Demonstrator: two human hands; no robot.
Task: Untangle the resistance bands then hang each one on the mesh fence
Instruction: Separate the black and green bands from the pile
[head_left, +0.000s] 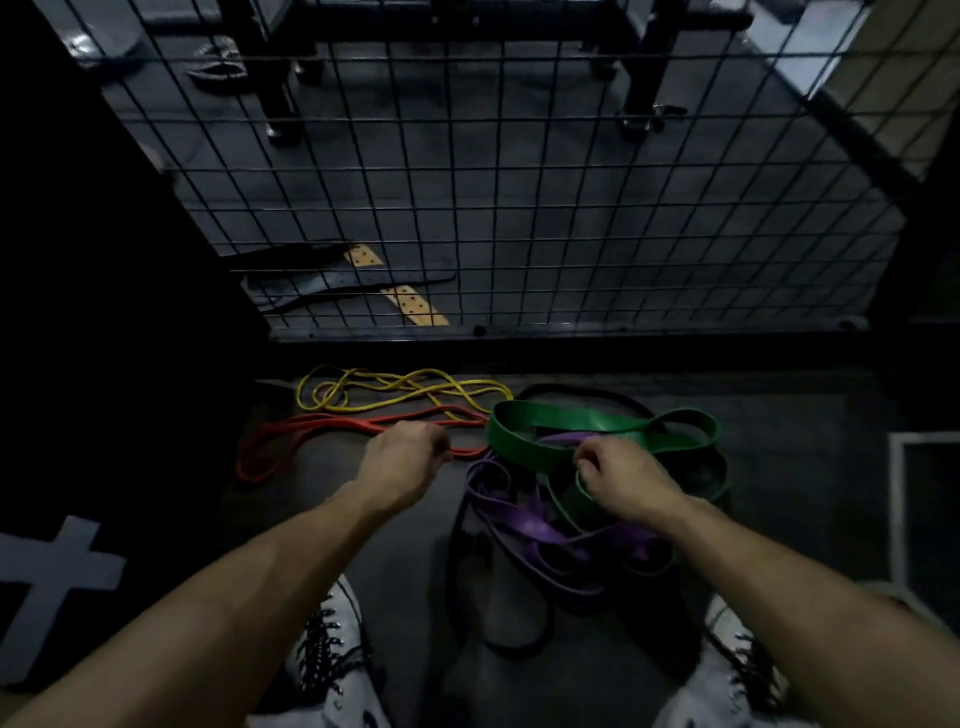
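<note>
A tangle of resistance bands lies on the dark floor below the black mesh fence (519, 208). The thin yellow band (395, 391) is coiled farthest back, crossing the red band (306, 431) in front of it. A wide green band (582, 422) loops over a purple band (535, 525), and a black band (467, 571) runs under both. My left hand (402, 457) has its fingers curled around the red band near its right end. My right hand (618, 475) reaches into the green and purple pile with fingers curled; which band it grips is hidden.
Behind the fence lie weight belts (343, 286) with tan ends, and black rack legs (275, 98) stand farther back. My white laced shoes (332, 665) are at the bottom. A white-framed edge (898, 499) sits at right, and a dark wall at left.
</note>
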